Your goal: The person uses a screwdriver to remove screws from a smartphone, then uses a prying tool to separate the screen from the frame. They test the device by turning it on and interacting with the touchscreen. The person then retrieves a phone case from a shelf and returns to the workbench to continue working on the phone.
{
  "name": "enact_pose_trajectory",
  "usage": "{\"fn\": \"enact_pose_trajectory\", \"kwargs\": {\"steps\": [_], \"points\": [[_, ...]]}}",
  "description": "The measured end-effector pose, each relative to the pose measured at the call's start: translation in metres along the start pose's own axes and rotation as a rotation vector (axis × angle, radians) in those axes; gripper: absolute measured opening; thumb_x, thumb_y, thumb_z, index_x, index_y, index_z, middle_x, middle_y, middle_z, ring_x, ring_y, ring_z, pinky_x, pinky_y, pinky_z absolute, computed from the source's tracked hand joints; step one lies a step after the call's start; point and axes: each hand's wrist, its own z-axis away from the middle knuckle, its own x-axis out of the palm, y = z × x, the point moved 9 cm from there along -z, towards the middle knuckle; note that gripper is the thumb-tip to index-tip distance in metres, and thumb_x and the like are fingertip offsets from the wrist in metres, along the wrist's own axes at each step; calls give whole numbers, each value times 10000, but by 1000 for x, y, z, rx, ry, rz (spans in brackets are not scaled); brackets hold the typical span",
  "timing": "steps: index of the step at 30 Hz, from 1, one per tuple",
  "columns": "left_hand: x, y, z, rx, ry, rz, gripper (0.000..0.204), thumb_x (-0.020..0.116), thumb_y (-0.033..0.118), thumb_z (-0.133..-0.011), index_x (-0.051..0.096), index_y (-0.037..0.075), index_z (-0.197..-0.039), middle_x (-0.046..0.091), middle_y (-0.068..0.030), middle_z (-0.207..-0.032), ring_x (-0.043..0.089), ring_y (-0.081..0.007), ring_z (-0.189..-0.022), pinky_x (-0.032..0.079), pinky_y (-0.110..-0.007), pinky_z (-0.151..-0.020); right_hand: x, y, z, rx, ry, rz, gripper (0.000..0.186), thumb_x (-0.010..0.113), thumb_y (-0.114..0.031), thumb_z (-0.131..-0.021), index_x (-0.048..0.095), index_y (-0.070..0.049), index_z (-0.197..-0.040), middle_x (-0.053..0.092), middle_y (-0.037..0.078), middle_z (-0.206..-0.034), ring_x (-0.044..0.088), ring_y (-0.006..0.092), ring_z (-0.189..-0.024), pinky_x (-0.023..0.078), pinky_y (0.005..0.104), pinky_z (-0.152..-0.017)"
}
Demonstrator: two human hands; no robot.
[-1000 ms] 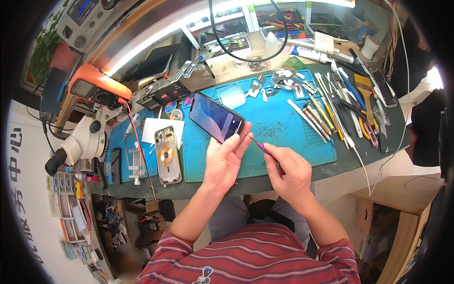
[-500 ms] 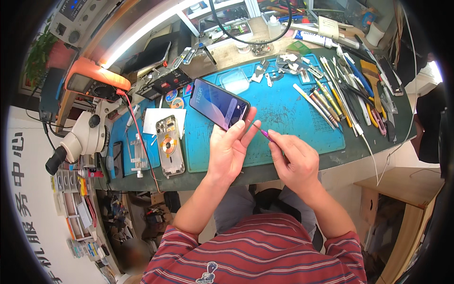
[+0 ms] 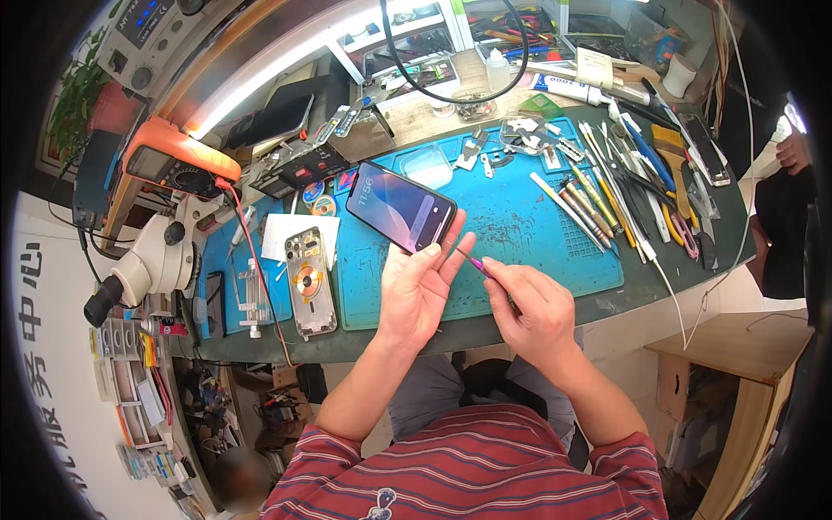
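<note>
A smartphone (image 3: 397, 206) with its screen lit rests tilted in my left hand (image 3: 414, 299). My thumb lies at the phone's lower edge, and the fingers support it from beneath and along its right side. In my right hand (image 3: 536, 305), thumb and fingers pinch a thin screwdriver (image 3: 477, 264) with a purple collar. Its slim shaft points up and left toward the phone's bottom edge, beside my left fingertips. Whether the tip touches the phone I cannot tell. Left of the phone, an opened phone housing (image 3: 309, 282) with a round copper-coloured coil lies on the bench.
A blue work mat (image 3: 511, 217) covers much of the bench. Tweezers, pens and a brush (image 3: 672, 156) are spread at the right. An orange multimeter (image 3: 178, 160) and a white microscope (image 3: 143, 260) stand at the left. Another person's hand (image 3: 792, 154) shows at the far right.
The whole view has shifted slightly. Both hands keep nearly the same hold, with the screwdriver still at the phone's lower end. Another person's hand has come into view at the far right.
</note>
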Motion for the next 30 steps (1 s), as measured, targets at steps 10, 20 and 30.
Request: {"fn": "enact_pose_trajectory", "kwargs": {"steps": [10,20,30], "points": [[0,0,-1,-6,17,22,527,512,-63,-946,342,-14,-1443,502,-163,-1427,436,-339,-1418,423,-498,-1163,1,-1,0,-11,-13,9,301,761,-25,-815,713,-52,-1111,713,91,-869,703,238,-733,563,338,-616],[-2,-1,1,-11,34,6,534,514,-62,-947,338,-3,-1447,488,-166,-1439,432,-340,-1421,423,-489,-1165,1,-3,0,-7,-23,9,293,755,-29,-822,711,-55,-1110,707,84,-863,701,236,-737,564,335,-616],[1,-1,-1,-11,5,-20,542,517,-54,-946,342,-11,-1457,488,-158,-1447,412,-334,-1436,394,-465,-1188,1,-2,-1,-21,-19,19,302,755,-31,-823,701,-42,-1120,705,86,-878,702,238,-742,565,341,-619]]}}
